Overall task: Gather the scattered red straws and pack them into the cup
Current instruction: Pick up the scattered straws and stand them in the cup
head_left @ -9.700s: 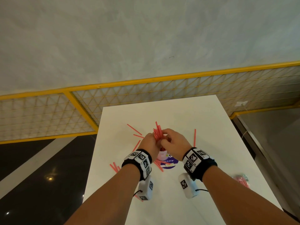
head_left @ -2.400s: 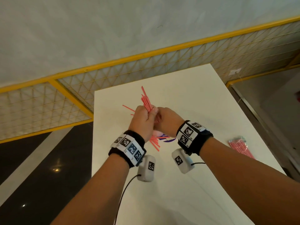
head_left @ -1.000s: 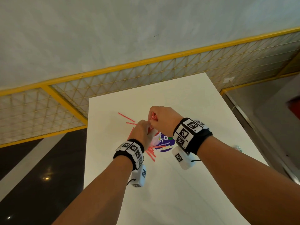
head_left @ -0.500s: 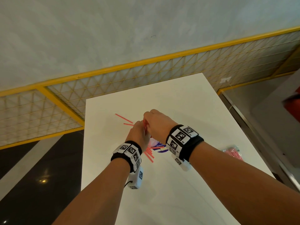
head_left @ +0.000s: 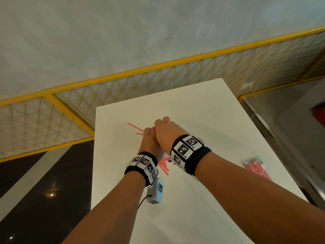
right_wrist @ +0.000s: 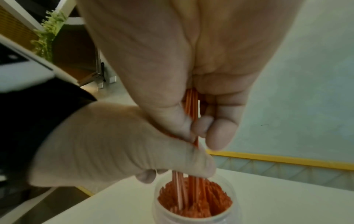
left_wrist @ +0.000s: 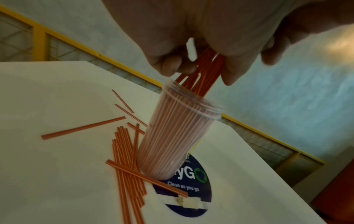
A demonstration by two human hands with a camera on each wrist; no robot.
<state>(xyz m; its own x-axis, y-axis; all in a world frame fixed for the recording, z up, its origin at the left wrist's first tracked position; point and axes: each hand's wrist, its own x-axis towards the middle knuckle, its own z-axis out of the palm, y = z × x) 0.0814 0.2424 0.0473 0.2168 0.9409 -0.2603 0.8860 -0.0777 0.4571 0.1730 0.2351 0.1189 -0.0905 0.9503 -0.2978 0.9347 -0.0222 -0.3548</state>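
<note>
White table: straws are pinched in a bundle by both hands, lowered upright into the nearly full cup so they slot between those already packed.

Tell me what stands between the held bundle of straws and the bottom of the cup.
The packed straws already filling the cup stand in the way: the bundle held by the left hand and the right hand must wedge down between them. Nothing covers the cup's mouth.
</note>
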